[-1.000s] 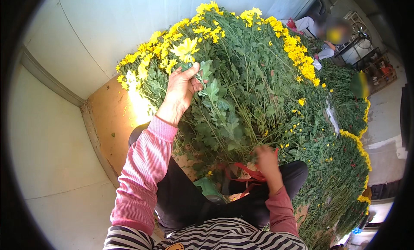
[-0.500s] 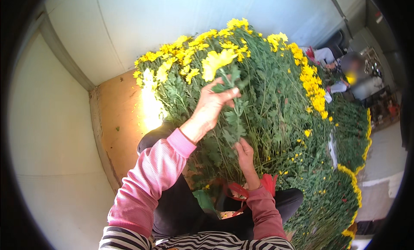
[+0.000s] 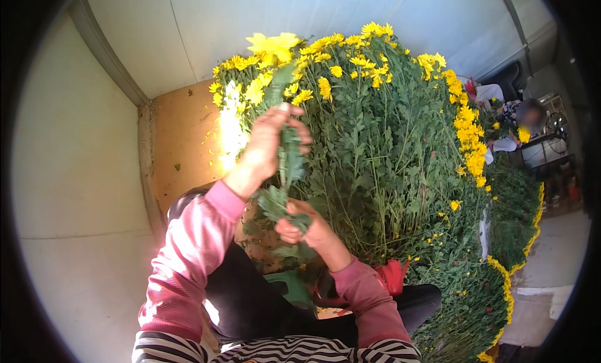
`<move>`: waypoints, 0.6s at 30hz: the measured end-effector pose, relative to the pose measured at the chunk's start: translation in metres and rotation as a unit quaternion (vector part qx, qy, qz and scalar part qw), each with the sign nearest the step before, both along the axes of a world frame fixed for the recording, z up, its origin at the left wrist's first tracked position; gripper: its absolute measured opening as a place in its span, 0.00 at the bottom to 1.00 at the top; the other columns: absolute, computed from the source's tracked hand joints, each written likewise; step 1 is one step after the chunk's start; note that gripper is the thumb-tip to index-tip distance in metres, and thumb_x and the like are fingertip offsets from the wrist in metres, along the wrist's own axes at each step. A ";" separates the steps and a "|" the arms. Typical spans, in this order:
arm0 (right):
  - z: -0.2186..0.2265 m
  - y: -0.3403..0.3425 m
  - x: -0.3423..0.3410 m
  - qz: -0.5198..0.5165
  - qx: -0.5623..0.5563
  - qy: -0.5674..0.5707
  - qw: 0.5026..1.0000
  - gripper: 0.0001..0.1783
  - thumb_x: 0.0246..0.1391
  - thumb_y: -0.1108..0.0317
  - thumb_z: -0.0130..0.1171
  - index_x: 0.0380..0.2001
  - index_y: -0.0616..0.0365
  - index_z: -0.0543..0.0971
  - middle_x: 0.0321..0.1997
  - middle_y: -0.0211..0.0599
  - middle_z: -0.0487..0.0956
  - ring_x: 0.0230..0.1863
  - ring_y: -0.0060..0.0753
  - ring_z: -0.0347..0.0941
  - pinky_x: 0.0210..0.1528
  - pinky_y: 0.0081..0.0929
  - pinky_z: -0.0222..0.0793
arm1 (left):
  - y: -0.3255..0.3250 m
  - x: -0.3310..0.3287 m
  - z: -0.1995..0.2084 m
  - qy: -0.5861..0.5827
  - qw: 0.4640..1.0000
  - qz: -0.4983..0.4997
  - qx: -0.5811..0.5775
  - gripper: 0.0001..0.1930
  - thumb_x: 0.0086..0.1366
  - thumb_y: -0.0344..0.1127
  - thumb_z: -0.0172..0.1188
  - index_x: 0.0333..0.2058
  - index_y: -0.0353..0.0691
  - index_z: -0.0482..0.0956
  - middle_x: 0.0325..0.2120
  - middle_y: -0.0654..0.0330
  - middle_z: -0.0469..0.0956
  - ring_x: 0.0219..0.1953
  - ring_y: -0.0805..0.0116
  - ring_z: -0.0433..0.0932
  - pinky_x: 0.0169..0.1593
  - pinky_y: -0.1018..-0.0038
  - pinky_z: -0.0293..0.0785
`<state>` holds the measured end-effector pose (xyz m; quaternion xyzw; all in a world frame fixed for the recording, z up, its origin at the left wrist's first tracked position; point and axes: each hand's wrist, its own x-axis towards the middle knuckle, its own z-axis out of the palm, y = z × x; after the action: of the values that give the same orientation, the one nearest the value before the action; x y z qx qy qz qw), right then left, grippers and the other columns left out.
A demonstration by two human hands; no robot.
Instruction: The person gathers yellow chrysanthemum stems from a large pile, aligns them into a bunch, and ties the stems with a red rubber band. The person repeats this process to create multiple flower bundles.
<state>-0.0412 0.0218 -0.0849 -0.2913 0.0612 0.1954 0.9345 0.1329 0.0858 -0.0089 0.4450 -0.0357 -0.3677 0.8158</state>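
A leafy yellow chrysanthemum (image 3: pixel 273 46) stands nearly upright between my hands, its bloom above the left one. My left hand (image 3: pixel 266 140) is closed round the upper stem, thumb and fingers curled over the leaves and a little blurred. Lower down, my right hand (image 3: pixel 313 226) grips the stem's leafy lower part, its fingers wrapped over the foliage. Just beyond both hands lies a broad heap of cut chrysanthemums (image 3: pixel 375 137), blooms pointing away and stems toward me. Part of the held stem is hidden behind my fingers and leaves.
A pale wall (image 3: pixel 238 18) rises behind the heap, with another wall (image 3: pixel 75 175) at left. More flower heaps (image 3: pixel 463 300) spread to the right. Near my right knee lies something red (image 3: pixel 393 276), beside a green object (image 3: pixel 291 288). Another person (image 3: pixel 510 115) sits at far right.
Both hands and the held chrysanthemum have moved left. The bloom is higher in the view, and the right hand has turned to grip the leafy lower stem.
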 end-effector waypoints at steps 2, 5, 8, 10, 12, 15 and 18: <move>-0.003 0.016 0.026 0.022 -0.169 -0.024 0.985 0.20 0.63 0.53 0.48 0.39 0.60 0.76 0.17 0.29 0.69 0.16 0.20 0.60 0.18 0.20 0.58 | 0.038 0.024 -0.015 -0.024 0.997 0.072 0.021 0.15 0.72 0.45 0.44 0.39 0.40 0.74 0.15 0.69 0.64 0.15 0.77 0.63 0.18 0.79 0.59; -0.053 -0.009 0.059 -0.172 -0.559 -0.069 0.808 0.19 0.63 0.55 0.48 0.41 0.61 0.76 0.28 0.34 0.77 0.26 0.28 0.70 0.31 0.25 0.67 | 0.056 0.036 -0.011 0.014 0.983 0.151 0.105 0.11 0.71 0.41 0.45 0.38 0.42 0.74 0.14 0.74 0.55 0.15 0.81 0.53 0.18 0.81 0.50; -0.115 -0.070 0.087 -0.306 -0.809 0.020 0.501 0.18 0.60 0.57 0.52 0.44 0.59 0.77 0.40 0.44 0.78 0.41 0.42 0.74 0.44 0.37 0.69 | 0.058 0.036 -0.008 0.018 0.984 0.149 0.098 0.11 0.71 0.39 0.45 0.38 0.42 0.74 0.14 0.75 0.53 0.15 0.82 0.51 0.17 0.80 0.46; -0.150 -0.103 0.082 -0.206 -0.891 0.089 0.394 0.18 0.59 0.58 0.54 0.45 0.59 0.76 0.44 0.47 0.77 0.46 0.50 0.72 0.47 0.44 0.69 | 0.047 0.032 -0.008 0.031 0.983 0.135 0.119 0.11 0.71 0.40 0.45 0.38 0.43 0.75 0.13 0.75 0.52 0.14 0.81 0.49 0.17 0.80 0.45; -0.162 -0.119 0.075 -0.148 -0.820 0.159 0.530 0.18 0.58 0.58 0.56 0.45 0.61 0.75 0.42 0.41 0.77 0.42 0.44 0.71 0.46 0.37 0.68 | 0.038 0.030 -0.015 0.048 0.983 0.122 0.125 0.13 0.71 0.43 0.45 0.39 0.43 0.74 0.12 0.75 0.51 0.12 0.81 0.48 0.16 0.80 0.44; -0.157 -0.119 0.065 -0.381 -0.603 0.140 0.687 0.17 0.59 0.59 0.57 0.41 0.63 0.75 0.38 0.36 0.75 0.37 0.34 0.68 0.44 0.30 0.66 | 0.034 0.023 -0.016 0.067 0.985 0.101 0.123 0.14 0.72 0.47 0.44 0.40 0.46 0.74 0.12 0.74 0.51 0.12 0.81 0.48 0.15 0.80 0.45; -0.132 -0.122 0.051 -0.416 -0.539 0.110 0.724 0.12 0.59 0.60 0.58 0.32 0.60 0.76 0.28 0.25 0.71 0.29 0.20 0.60 0.35 0.23 0.60 | 0.024 0.011 -0.021 0.062 0.991 0.068 0.102 0.16 0.72 0.49 0.43 0.39 0.46 0.74 0.13 0.73 0.53 0.13 0.80 0.50 0.16 0.79 0.49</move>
<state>0.0097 -0.1004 -0.2167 -0.6679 0.3734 -0.2482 0.5940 0.1434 0.1097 -0.0301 0.5034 0.0827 -0.3400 0.7900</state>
